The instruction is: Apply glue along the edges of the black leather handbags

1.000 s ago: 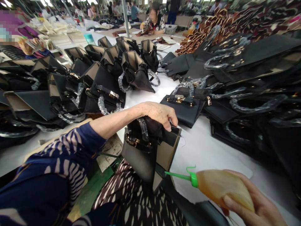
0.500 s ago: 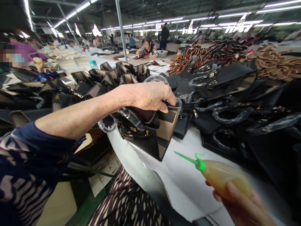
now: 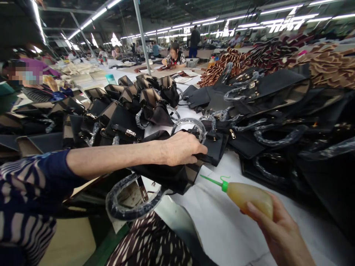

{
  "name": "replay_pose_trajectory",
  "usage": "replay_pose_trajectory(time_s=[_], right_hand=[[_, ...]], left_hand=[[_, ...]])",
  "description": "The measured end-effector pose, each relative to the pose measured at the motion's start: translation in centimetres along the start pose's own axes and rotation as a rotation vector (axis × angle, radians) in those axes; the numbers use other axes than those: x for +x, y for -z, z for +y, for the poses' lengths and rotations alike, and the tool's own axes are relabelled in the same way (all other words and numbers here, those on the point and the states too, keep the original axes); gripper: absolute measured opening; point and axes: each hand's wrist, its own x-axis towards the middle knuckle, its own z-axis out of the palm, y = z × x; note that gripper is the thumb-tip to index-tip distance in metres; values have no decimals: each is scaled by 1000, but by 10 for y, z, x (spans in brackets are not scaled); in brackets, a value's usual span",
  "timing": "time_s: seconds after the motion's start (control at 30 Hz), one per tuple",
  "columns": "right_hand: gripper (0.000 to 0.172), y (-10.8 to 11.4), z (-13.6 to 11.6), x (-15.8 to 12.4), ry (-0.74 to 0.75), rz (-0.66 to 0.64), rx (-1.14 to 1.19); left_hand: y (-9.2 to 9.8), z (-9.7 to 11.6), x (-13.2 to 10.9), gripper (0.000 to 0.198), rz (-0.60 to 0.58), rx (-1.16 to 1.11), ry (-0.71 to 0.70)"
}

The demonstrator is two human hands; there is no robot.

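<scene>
Pinching a bag (image 3: 173, 180) in left hand (image 3: 183, 148), likely for steadiness, and wrapping right hand (image 3: 279, 223) snugly round a bottle (image 3: 246, 194), leaving its nozzle (image 3: 212, 180) free.

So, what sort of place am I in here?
Most likely a factory floor or large workshop making handbags: many black bags with plastic-wrapped handles, a heap of brown cut pieces that look like leather, and other people farther back under long strip lights.
</scene>
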Motion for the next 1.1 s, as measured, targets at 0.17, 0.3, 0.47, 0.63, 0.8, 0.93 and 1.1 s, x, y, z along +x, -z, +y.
replay_pose_trajectory(time_s=[0.17, 0.3, 0.47, 0.63, 0.8, 0.93, 1.1], right_hand=[[73, -12, -3, 9, 60, -8, -40], [67, -22, -6, 11, 126, 21, -156], [63, -27, -3, 17, 217, 77, -295], [61, -25, 5, 23, 225, 72, -304], [59, -28, 8, 26, 235, 42, -297], [60, -29, 7, 26, 227, 34, -322], [60, -24, 8, 24, 192, -7, -292]], left_hand=[[-16, -15, -3, 30, 135, -99, 97], [-22, -21, -1, 34, 169, -174, 106], [-25, -23, 0, 33, 199, -220, 110], [-28, -22, -4, 35, 193, -261, 106], [-32, -22, -9, 34, 219, -284, 71], [-34, -19, -14, 31, 245, -277, 52], [-34, -15, -17, 29, 252, -240, 54]])
